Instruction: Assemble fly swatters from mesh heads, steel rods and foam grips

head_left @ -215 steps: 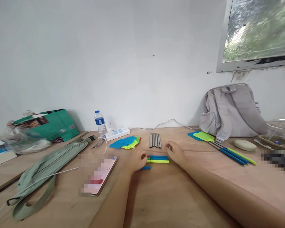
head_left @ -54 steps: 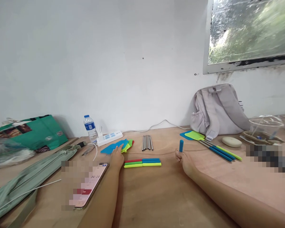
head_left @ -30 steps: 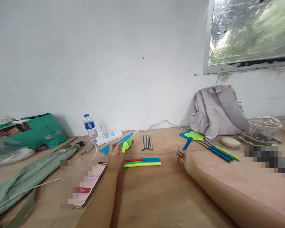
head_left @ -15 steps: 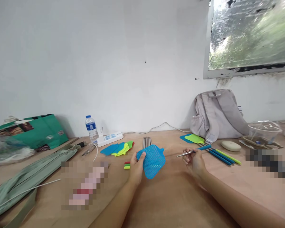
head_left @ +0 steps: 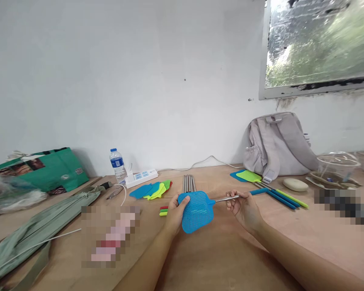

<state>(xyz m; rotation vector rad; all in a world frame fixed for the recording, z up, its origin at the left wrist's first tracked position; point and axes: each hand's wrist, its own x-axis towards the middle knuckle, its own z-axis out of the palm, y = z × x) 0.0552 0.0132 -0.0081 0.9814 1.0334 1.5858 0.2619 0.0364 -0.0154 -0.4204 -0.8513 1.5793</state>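
Observation:
My left hand [head_left: 175, 214] is closed on a blue mesh fly swatter head [head_left: 197, 212], its thumb pressed on the top left of the mesh. A metal rod [head_left: 227, 198] with a blue handle [head_left: 259, 191] is pinched in my right hand [head_left: 245, 210]. The rod's tip meets the neck of the swatter head; how deep it sits I cannot tell. Behind the head lie several bare metal rods [head_left: 188, 183]. Red, green and yellow handle ends [head_left: 163, 211] show beside my left hand, partly hidden by it.
Loose blue, yellow and green swatter heads [head_left: 151, 190] lie left of the rods. Swatters with yellow and blue handles [head_left: 286, 199] lie at right, near a pale oval object [head_left: 295, 184] and a grey backpack [head_left: 279, 145]. A power strip [head_left: 141, 178] and water bottle [head_left: 117, 163] stand at left.
The rod in my right hand has swung into line with the swatter head, and its tip now meets the neck. My left hand has turned the head so its neck points right.

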